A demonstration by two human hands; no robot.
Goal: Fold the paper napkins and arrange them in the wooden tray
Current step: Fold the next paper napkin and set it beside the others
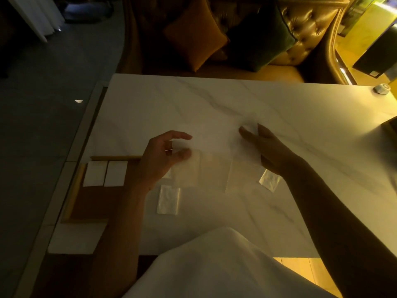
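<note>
At frame centre, my left grip (166, 155) and right grip (265, 147) each pinch an edge of the blurred napkin (214, 145). The wooden tray (73, 194), lower left, holds two folded napkins (105, 173).

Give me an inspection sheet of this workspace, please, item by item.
Surface: pale marble table, dimly lit.
Job's things: open napkin held over the table; two folded napkins side by side in the wooden tray.
Clutter: clear wrappers on the table; small white object at the far corner.
Grips: left hand and right hand each pinch the open napkin.
Cables: nothing seen.
Surroundings: tufted sofa with cushions beyond the table.
</note>
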